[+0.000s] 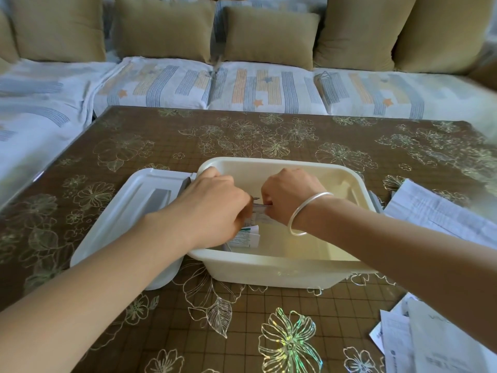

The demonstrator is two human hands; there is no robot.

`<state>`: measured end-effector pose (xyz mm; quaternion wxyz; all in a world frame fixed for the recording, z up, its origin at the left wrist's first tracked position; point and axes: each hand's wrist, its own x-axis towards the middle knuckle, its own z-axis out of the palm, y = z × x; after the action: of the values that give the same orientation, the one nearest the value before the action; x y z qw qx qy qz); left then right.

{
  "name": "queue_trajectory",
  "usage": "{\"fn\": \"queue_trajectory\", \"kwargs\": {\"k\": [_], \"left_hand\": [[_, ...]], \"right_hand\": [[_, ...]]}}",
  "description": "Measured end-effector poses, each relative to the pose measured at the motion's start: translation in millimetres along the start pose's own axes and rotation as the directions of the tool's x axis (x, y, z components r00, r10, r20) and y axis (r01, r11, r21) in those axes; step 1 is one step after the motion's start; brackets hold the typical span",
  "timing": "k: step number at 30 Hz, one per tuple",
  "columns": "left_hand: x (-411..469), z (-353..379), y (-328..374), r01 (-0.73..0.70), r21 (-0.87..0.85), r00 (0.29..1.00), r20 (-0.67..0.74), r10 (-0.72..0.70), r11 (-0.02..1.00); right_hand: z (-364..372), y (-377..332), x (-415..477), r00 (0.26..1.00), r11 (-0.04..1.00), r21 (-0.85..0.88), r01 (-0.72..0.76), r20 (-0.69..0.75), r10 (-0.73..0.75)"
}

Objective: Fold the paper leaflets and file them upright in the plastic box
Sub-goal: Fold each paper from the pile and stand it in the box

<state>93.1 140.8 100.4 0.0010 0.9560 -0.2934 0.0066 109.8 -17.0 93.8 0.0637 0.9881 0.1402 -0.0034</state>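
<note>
A cream plastic box (271, 273) stands open in the middle of the table. Both my hands reach down into its left half. My left hand (215, 208) and my right hand (289, 196) each pinch an end of a folded leaflet (259, 211) held between them. Below it, folded leaflets with green print (246, 236) stand against the box's near-left inside wall. My fingertips are hidden behind the hands. A silver bangle sits on my right wrist.
The box's white lid (129, 214) lies flat just left of the box, under my left forearm. Unfolded leaflets (441, 211) lie at the right table edge, and several more papers (430, 343) at the near right. A sofa with cushions runs behind the table.
</note>
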Motion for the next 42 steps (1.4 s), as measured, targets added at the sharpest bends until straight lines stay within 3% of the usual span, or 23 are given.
{"fn": "queue_trajectory", "kwargs": {"k": [4,8,11,17,22,25,28,32,34,35,38,40,42], "left_hand": [[-5,-16,-4,-0.005,-0.042,0.993,-0.12,0.0,0.999],[-18,-30,-19,0.022,-0.222,0.956,-0.281,-0.086,0.975],[-27,-29,-27,0.067,-0.307,0.951,-0.268,-0.154,0.949],[-34,-22,-25,0.035,-0.345,0.941,-0.303,-0.147,0.938],[-37,-24,-23,0.045,-0.373,0.931,-0.32,-0.174,0.927],[-39,-26,-8,0.018,-0.409,0.921,-0.349,-0.174,0.912],[-37,-25,22,-0.049,-0.433,0.915,-0.382,-0.134,0.9],[-37,-16,69,-0.123,-0.461,0.894,-0.436,-0.103,0.879],[-38,-11,90,-0.14,-0.451,0.88,-0.464,-0.098,0.882],[-39,-7,101,-0.146,-0.436,0.873,-0.478,-0.092,0.888],[-38,-1,122,-0.117,-0.395,0.889,-0.45,-0.08,0.911],[-37,2,131,-0.092,-0.361,0.901,-0.426,-0.076,0.928],[-37,4,136,-0.075,-0.349,0.905,-0.417,-0.083,0.934]], "right_hand": [[6,-10,11,0.999,0.999,0.035,0.041,0.017,-0.041],[10,-17,16,0.995,0.985,0.164,0.056,0.068,-0.068],[11,-21,16,0.991,0.962,0.27,0.047,0.107,-0.078],[5,-14,9,0.987,0.919,0.393,0.019,0.141,-0.08],[-20,2,-9,0.999,0.922,0.386,0.033,0.027,-0.047],[-34,22,-35,0.995,0.868,0.497,0.022,-0.099,0.031],[-39,52,-76,0.925,0.758,0.651,0.025,-0.302,0.23],[-12,104,-133,0.726,0.702,0.709,-0.066,-0.449,0.521],[20,138,-152,0.67,0.701,0.677,-0.223,-0.416,0.615],[37,158,-163,0.676,0.703,0.633,-0.326,-0.364,0.641],[75,196,-187,0.741,0.668,0.437,-0.603,-0.003,0.671],[91,206,-199,0.77,0.711,0.309,-0.632,0.145,0.621],[96,207,-205,0.785,0.743,0.253,-0.62,0.175,0.595]]}}
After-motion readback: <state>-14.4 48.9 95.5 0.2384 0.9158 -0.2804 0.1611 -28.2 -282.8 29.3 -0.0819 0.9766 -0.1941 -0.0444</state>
